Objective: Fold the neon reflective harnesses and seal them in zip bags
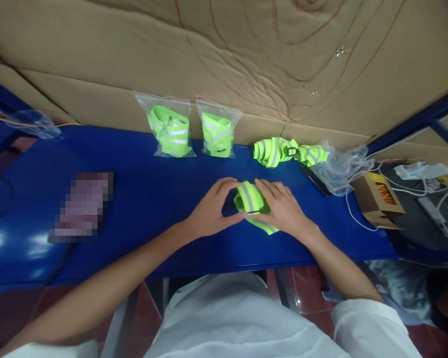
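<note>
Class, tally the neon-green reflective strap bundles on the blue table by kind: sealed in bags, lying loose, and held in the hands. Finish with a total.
Bagged bundles: 2
Loose bundles, side by side at the back: 2
Held bundle, between left hand and right hand: 1
Total: 5

Two bagged bands, perhaps three loose bands, one cardboard box

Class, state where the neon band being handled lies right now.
In the head view, the neon band sits mid blue table, held between left hand and right hand.
</note>
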A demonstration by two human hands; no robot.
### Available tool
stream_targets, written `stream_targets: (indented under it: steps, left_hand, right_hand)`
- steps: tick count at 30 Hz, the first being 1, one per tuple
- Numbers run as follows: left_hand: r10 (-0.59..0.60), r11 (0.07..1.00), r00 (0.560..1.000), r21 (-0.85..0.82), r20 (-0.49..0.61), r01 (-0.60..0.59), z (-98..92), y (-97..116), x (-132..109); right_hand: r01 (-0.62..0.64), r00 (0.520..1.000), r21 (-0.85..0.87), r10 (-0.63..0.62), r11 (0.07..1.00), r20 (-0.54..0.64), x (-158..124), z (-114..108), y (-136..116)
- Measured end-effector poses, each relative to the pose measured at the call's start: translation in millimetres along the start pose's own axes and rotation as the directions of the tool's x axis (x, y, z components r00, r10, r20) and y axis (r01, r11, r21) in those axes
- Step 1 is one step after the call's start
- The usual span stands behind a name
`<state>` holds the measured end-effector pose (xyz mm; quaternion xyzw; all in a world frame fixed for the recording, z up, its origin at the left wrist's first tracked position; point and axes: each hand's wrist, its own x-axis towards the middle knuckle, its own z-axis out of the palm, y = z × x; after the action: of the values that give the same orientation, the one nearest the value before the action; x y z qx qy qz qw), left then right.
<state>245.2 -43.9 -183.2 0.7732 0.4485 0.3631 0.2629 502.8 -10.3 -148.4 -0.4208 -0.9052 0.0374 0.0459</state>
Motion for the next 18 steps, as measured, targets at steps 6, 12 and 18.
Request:
stream_targets:
  steps: [6,12,18]
  left_hand:
    - [-0.073,0.994,0.992,-0.069,0.099,0.08,-9.9,-10,9]
    - [-0.435,0.772,0.886,-0.573,-0.159,0.276,-21.4,-41,14]
    - [-0.398,0.869,0.84,-0.444,-0.368,0.217,-24.0,-36,6]
  right_hand:
    - [0.182,0.966,0.143,-0.204,0.973,0.157,21,-6,1]
    - [0.147,0.986,0.217,-0.159,0.965,0.039,33,3,7]
    - [-0.222,0.973,0.564,0.222,0.795,0.069,30,13,0]
